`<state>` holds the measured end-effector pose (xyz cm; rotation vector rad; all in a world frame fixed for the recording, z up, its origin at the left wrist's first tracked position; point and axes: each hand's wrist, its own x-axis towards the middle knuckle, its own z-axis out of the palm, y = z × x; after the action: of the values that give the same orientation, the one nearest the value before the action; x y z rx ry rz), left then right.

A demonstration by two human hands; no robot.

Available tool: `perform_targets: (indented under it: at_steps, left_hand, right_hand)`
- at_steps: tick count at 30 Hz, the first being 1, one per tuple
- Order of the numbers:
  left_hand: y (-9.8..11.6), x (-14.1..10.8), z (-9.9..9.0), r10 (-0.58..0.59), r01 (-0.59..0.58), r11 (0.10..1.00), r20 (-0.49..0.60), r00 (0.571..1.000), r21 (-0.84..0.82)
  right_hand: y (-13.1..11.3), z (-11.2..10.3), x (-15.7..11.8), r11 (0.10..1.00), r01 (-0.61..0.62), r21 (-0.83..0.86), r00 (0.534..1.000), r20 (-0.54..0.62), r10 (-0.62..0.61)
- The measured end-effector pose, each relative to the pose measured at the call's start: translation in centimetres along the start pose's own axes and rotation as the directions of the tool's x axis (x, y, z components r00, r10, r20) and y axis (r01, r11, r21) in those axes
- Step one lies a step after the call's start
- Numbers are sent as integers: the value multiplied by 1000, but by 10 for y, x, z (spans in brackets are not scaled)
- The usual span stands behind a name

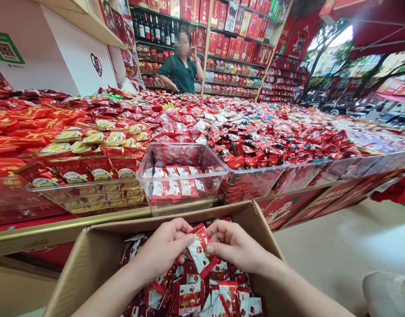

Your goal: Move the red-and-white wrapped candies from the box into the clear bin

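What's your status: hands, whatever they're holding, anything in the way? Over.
Left hand, right hand: fingers pinching glossy red-and-white packet. Far wall of brown cardboard box stands between hands and clear plastic bin.

We are in a shop, a sweets and gift store by the look of it, its front open to a street where we can see trees (324,44) and parked scooters (347,108). Clear plastic bins (251,182) hold heaps of small wrapped packets (189,121), mostly red, some of them printed "DURIAN". Behind them we see shelves (235,61) stacked with bagged goods (233,79), red boxes (238,46) and dark bottles (152,31), while a QR code sign (6,49) in a green frame hangs on the pale wall at the left and a person (183,72) stands beyond the display.
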<state>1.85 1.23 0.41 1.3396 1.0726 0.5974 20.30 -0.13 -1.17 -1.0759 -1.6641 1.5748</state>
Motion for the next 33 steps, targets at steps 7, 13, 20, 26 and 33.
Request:
perform_targets:
  at_steps: [7, 13, 20, 26, 33]
  left_hand:
    - [-3, 0, -5, -113, 114, 992, 18, 993, -49]
    - [5, -8, -7, -144, 176, 960, 155, 977, -220]
    - [6, -10, -3, -122, 139, 985, 158, 980, -101]
    - [1, -12, -3, -130, 137, 990, 213, 968, -22]
    - [2, -15, -3, -138, 133, 990, 229, 964, 34]
  right_hand:
    - [-21, 9, -9, 649, 354, -673, 919, 120, -377]
    - [-53, 9, -18, 163, 537, -828, 777, 410, -478]
    - [-138, -36, 34, 128, 291, -948, 721, 129, -681]
    - [-155, -47, 117, -34, 216, -976, 963, 219, -155]
    - [-147, -27, 133, -98, 204, -974, 948, 171, 270]
